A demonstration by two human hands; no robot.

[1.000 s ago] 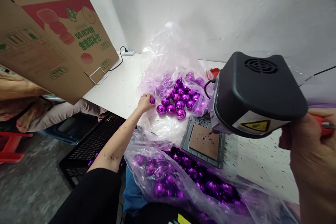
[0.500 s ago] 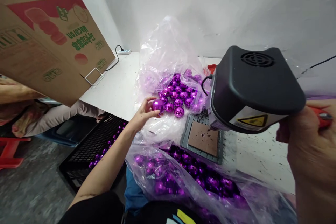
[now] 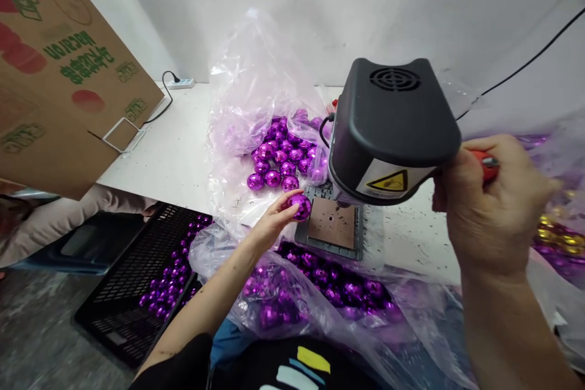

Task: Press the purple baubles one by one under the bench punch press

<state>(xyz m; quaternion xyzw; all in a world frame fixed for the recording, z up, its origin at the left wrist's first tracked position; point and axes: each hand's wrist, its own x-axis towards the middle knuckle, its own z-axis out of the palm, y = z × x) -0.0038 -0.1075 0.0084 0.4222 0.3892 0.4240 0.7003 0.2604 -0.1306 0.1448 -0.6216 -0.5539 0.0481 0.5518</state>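
My left hand is closed on a shiny purple faceted ball, a disco-ball ornament, beside the left edge of the machine's base plate. My right hand grips a red lever handle at the right of a black bench machine that looks like a small drill press. Under its head lies a brown square board with a small dark hole, set on a grey base. Other purple balls lie heaped in a clear plastic bag behind my left hand.
A plastic bag of more purple balls lies along the front near my lap. At left are a black crate, a cardboard box, a wire stand and a seated person's leg. Gold balls are at the right.
My left hand has carried the purple ball from the heap rightward and toward me, next to the board. The right hand stays on the lever. The view has shifted to the right.
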